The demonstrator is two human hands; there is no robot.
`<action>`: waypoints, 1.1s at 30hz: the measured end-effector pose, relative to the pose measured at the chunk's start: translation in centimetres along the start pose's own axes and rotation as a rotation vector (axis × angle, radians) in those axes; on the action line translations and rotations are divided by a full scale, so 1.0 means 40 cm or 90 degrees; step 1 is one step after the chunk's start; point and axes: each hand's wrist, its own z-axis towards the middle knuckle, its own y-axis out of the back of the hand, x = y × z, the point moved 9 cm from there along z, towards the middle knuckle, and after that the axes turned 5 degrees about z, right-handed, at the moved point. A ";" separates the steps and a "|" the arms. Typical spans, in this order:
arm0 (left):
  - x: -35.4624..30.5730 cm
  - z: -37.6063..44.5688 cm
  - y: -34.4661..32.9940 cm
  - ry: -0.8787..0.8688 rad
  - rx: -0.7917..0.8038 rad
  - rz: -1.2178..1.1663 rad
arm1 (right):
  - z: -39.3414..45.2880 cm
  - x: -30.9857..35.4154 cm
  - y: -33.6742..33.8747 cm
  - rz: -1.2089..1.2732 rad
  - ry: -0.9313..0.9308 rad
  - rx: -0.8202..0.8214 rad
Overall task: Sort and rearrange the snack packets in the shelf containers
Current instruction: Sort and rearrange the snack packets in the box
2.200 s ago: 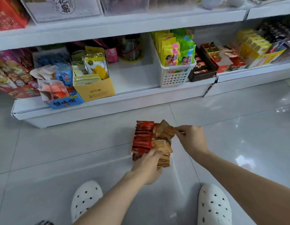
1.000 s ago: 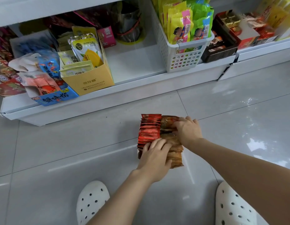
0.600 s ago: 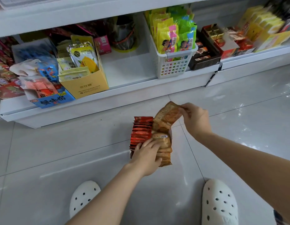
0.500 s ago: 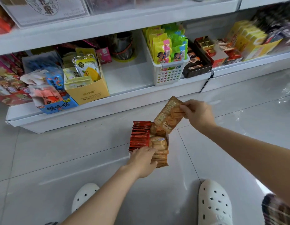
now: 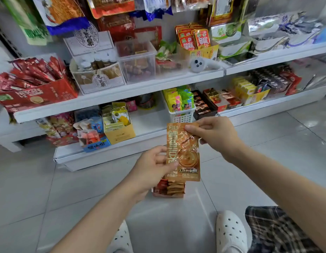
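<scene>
Above the grey tiled floor, both hands grip one flat orange foil snack packet — right hand pinching its top, left hand its side — over the packet-filled container.

Orange packet, previously drawn from the container by the right hand, now raised upright and pinched by both hands, left hand having left the container.

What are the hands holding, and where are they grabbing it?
Both hold one orange snack packet. The right hand pinches its top right corner; the left hand grips its left edge, lower down.
</scene>
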 end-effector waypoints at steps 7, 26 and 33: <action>-0.022 -0.062 0.020 -0.049 -0.026 -0.012 | -0.062 -0.017 -0.022 0.180 -0.109 0.054; -0.014 -0.076 -0.117 0.095 0.186 -0.402 | -0.081 0.045 -0.126 0.479 -0.139 0.289; -0.022 -0.044 0.002 -0.013 -0.082 -0.210 | -0.053 0.024 -0.075 0.313 -0.148 0.223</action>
